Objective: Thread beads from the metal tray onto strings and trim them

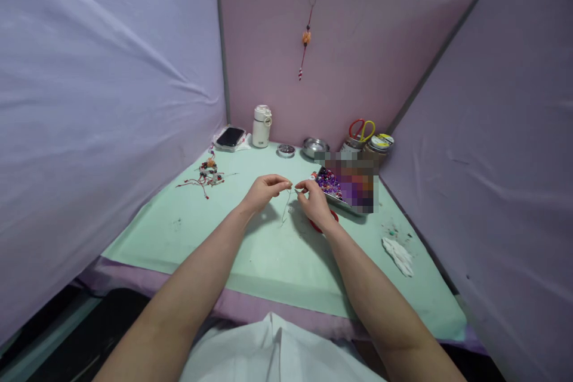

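Thread (285, 208) runs between the two hands, just left of the bead tray (330, 184), which serves as landmark for every place here. The left hand (269, 188), farther left of the tray, pinches the thread narrowly between thumb and fingertips. The right hand (313, 198), at the tray's near left corner, also has thumb and fingers drawn close together by the thread; whether it grips the thread or some tiny piece is too small to tell. Part of the thread hangs down toward the green tabletop (268, 256).

A red-handled tool (316, 226) lies near side of the tray, partly covered by the right wrist. The right hand and wrist also stand in front of the tray's left edge, and a pixelated patch hides much of its right part.

Behind the tray are a metal bowl (316, 148) and a jar (352, 148) with red and yellow handles (367, 130) rising from it; a lidded jar (381, 144) is beside that. Beyond the tray to the left come a small round dish (286, 151), a white bottle (261, 127) and a phone (230, 136). Well left of the tray lie beaded cords (210, 174); a crumpled white cloth (398, 257) lies to its near right. A beaded ornament (306, 38) hangs above and behind the tray.
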{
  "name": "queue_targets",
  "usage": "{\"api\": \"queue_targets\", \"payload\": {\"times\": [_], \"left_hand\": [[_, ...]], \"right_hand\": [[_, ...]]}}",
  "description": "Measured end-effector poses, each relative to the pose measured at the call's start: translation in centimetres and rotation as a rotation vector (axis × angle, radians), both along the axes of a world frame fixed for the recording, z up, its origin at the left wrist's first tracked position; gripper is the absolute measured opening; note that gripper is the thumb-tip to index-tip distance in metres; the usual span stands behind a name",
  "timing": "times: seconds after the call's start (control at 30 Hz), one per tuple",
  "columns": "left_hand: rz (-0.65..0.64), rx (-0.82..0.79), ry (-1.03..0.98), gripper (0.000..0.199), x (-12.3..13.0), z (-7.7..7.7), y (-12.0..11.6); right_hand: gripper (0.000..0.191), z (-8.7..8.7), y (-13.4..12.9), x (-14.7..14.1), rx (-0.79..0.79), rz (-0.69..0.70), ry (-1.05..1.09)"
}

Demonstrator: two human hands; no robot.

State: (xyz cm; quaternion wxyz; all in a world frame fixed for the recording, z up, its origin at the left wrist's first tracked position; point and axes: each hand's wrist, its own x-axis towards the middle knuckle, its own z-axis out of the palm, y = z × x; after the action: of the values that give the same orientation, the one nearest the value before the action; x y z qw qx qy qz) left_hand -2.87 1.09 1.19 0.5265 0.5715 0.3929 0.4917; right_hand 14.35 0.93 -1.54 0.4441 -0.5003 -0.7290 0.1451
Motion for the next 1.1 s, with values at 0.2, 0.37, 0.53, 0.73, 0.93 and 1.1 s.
{"api": "queue_targets", "payload": {"times": [0.2,0.37,0.53,0.73,0.93,1.1], "left_hand": [[0.09,-0.029,0.094,0.028,-0.1,-0.2,0.0],[0.096,-0.059,0.088,0.024,0.1,0.0,-0.3],[0.066,-0.163,0.01,0.022,0.2,-0.6,-0.1],[0.026,-0.298,-0.112,0.022,0.5,-0.6,-0.3],[-0.035,-0.304,-0.186,0.024,0.7,-1.0,-0.4],[0.027,-0.337,-0.234,0.025,0.8,-1.1,-0.1]], "right_hand": [[0.008,1.1,-1.3,-0.9,0.292,0.004,0.072],[0.006,0.8,-2.4,-1.9,0.37,0.09,-0.053],[0.025,0.1,-2.4,-2.2,0.358,0.211,-0.11],[0.03,-0.3,-2.2,-2.0,0.323,0.181,-0.212],[0.016,0.0,-2.4,-2.2,0.377,0.214,-0.207],[0.012,0.1,-3.0,-2.9,0.484,0.324,-0.204]]}}
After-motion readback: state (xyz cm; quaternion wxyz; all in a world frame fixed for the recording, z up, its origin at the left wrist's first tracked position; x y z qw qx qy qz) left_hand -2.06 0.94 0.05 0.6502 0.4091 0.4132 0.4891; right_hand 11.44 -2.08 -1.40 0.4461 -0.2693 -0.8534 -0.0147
